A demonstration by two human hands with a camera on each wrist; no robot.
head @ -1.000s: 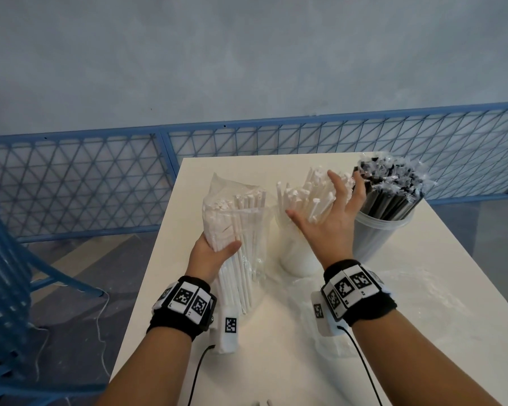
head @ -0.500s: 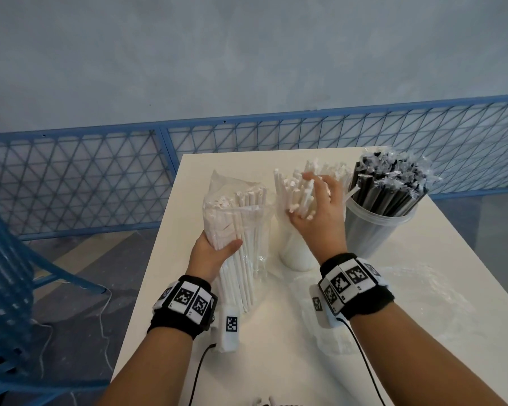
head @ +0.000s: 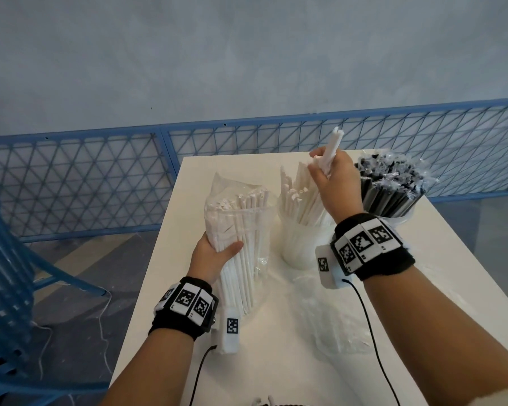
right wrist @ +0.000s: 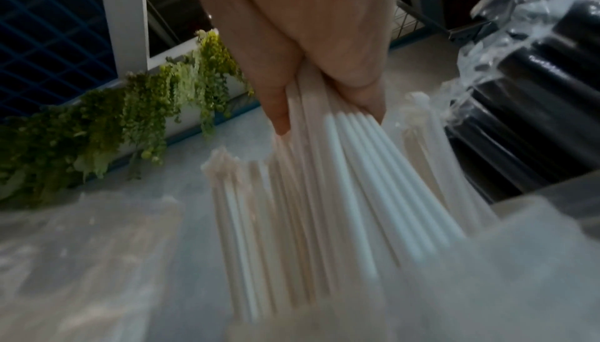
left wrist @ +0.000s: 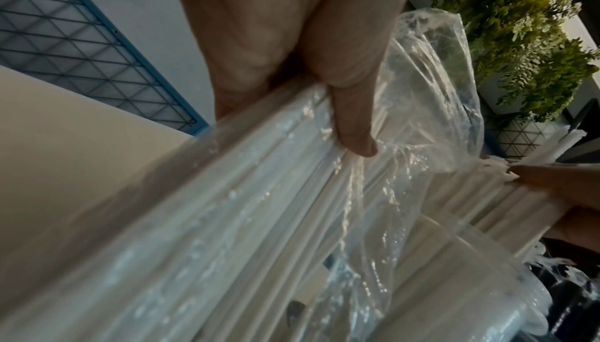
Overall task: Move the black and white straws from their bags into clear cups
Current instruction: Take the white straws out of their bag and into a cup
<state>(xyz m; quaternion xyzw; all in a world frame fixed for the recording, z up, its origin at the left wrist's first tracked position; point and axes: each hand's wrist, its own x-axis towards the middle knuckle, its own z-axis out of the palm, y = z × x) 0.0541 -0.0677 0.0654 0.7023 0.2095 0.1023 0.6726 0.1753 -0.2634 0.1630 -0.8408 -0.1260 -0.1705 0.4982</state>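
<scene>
Left hand (head: 214,256) wraps the clear plastic bag of white paper-wrapped straws (head: 241,238), propped upright on the white table (head: 276,361), likely to keep its mouth open. Right hand (head: 335,183) is fisted round a bunch of white straws (head: 332,148) above the middle clear cup (head: 299,244), part-filled with white ones. Far-right clear cup (head: 399,215) holds film-wrapped black straws (head: 393,183), packed full. An empty-looking crumpled clear bag (head: 335,317) lies flat nearby.

A clear plastic bag of white paper-wrapped straws (head: 241,230) is held upright beside a clear cup of white straws (head: 298,227); black straws (head: 390,189) are stood in another clear cup (head: 405,216).
</scene>
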